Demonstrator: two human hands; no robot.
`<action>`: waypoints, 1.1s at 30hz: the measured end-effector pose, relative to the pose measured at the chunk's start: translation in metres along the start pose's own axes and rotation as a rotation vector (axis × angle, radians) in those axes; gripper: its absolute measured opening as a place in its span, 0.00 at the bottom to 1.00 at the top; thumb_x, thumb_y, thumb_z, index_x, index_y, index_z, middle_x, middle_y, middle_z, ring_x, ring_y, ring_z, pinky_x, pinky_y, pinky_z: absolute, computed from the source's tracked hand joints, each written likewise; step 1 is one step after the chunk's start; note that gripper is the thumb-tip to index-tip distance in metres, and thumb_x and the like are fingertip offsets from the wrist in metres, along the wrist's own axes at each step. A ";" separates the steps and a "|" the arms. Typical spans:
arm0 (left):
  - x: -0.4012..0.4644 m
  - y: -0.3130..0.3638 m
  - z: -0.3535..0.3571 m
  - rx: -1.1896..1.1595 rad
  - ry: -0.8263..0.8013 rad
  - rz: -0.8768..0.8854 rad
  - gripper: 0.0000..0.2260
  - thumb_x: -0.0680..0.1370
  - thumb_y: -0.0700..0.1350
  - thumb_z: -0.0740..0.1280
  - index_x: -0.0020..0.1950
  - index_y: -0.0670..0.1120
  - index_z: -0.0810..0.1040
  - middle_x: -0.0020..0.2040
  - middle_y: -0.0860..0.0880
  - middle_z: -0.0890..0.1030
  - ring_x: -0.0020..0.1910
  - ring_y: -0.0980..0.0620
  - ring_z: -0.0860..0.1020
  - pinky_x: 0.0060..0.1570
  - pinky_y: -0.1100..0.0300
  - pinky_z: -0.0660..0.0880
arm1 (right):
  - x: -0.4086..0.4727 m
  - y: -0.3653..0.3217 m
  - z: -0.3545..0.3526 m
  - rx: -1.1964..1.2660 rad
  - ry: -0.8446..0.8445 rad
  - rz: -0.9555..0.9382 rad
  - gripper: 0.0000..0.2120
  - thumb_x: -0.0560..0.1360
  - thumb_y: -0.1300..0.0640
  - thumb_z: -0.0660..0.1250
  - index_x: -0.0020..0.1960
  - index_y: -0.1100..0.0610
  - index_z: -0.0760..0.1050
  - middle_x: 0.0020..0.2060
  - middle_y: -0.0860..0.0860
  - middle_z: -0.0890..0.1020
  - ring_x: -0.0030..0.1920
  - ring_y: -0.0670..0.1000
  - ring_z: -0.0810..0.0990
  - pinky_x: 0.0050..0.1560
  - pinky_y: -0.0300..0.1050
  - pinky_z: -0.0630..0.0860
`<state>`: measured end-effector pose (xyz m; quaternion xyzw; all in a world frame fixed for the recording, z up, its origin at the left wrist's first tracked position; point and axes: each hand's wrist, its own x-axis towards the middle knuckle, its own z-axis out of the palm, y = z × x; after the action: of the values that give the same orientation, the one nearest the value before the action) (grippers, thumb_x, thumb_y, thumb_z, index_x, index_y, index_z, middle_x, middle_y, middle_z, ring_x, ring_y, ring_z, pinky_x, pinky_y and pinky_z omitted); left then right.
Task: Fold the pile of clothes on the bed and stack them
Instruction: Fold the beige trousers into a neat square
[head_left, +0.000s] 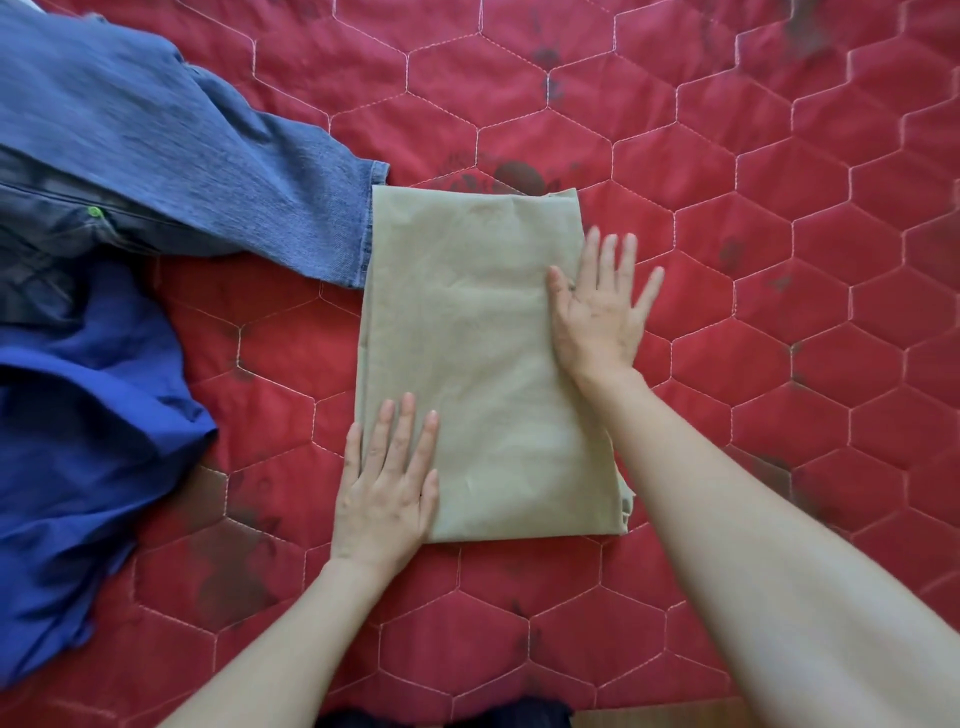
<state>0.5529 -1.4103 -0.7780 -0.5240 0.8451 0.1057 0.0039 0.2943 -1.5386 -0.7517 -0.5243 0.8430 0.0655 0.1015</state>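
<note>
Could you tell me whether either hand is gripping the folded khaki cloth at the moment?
No, the left hand and the right hand both lie flat with straight fingers on the folded khaki cloth.

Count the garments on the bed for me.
4: khaki folded piece under both hands, centre; jeans upper left; dark garment beneath them; blue garment lower left. More may lie hidden.

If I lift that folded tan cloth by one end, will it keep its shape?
Probably not: the tan cloth looks thin and soft, so it would likely droop and unfold. Both hands lie flat on it, left hand and right hand, hinting it needs pressing. Likely light.
</note>
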 end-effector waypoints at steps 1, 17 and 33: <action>0.000 0.000 0.000 0.003 0.002 -0.002 0.26 0.80 0.50 0.51 0.78 0.45 0.58 0.79 0.42 0.55 0.78 0.43 0.52 0.74 0.41 0.52 | -0.008 0.001 0.000 0.010 0.006 0.055 0.30 0.82 0.42 0.44 0.79 0.55 0.46 0.79 0.53 0.49 0.78 0.54 0.42 0.75 0.63 0.40; 0.001 0.000 0.001 -0.010 -0.007 -0.009 0.27 0.80 0.51 0.50 0.78 0.45 0.57 0.79 0.42 0.54 0.78 0.44 0.51 0.75 0.41 0.49 | -0.185 0.007 0.064 0.107 0.121 -0.157 0.25 0.82 0.48 0.51 0.77 0.55 0.58 0.77 0.58 0.58 0.77 0.56 0.55 0.76 0.55 0.53; 0.171 -0.009 -0.042 0.140 -0.129 0.289 0.25 0.83 0.55 0.50 0.79 0.51 0.51 0.80 0.43 0.49 0.78 0.38 0.47 0.72 0.35 0.45 | -0.223 0.022 0.066 0.193 0.087 0.256 0.26 0.82 0.47 0.47 0.79 0.50 0.52 0.78 0.56 0.54 0.78 0.56 0.52 0.75 0.62 0.49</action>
<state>0.4882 -1.5727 -0.7584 -0.3877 0.9149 0.0795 0.0792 0.3772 -1.3203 -0.7624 -0.4029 0.9087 -0.0264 0.1058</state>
